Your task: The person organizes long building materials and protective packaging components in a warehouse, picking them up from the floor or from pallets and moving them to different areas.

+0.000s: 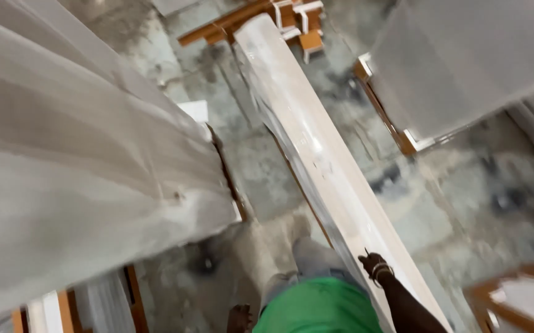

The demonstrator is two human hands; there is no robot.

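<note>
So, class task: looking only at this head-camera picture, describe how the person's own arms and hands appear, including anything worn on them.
Only the right hand and its forearm show. The forearm is bare, with no sleeve in view. A thin, pale band circles the wrist like a bracelet, and no glove is visible. Blur hides finer detail. The left hand is out of view. A green garment covers the body below.

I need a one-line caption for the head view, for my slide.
Right hand resting on a long pale laminated board standing on edge above a dusty concrete floor, beside large grey panels.

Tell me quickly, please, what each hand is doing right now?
Left hand: not in view.
Right hand: closed on the edge of the long pale board.
</note>
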